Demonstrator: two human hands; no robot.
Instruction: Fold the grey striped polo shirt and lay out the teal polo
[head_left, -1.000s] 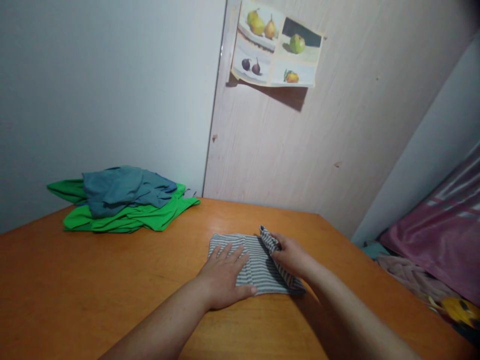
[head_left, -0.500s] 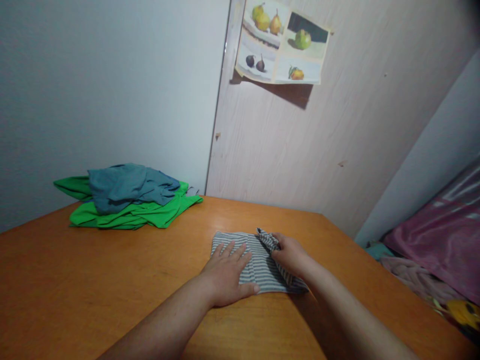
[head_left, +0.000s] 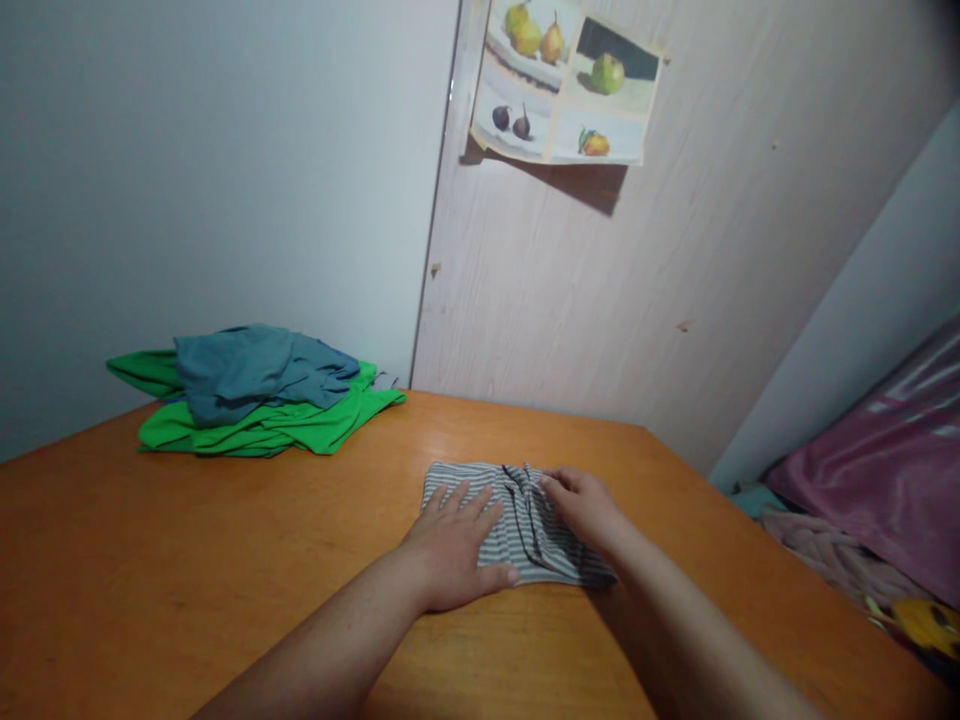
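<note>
A grey-and-white striped cloth [head_left: 491, 545] lies folded on the wooden table in front of me. My left hand [head_left: 454, 555] rests flat over its left part, palm down with the fingers spread. At its right side, my right hand [head_left: 589, 510] has curled fingers, with thumb and forefinger together at the cloth's upper right edge. Between the hands a flap of the same fabric is turned over toward the left, with wrinkles down the middle. The underside of the right-hand fingers is hidden from me.
A heap of bright green fabric [head_left: 300, 436] with a blue-grey garment [head_left: 240, 370] on top sits at the table's back left. Behind stands a pale panel with a fruit picture [head_left: 566, 85]. Beyond the orange-brown table [head_left: 300, 540], pink satiny fabric [head_left: 885, 460] lies at the right.
My right hand has brought the raised flap of the striped cloth down and leftward, so it now lies flatter. My left hand has stayed in place.
</note>
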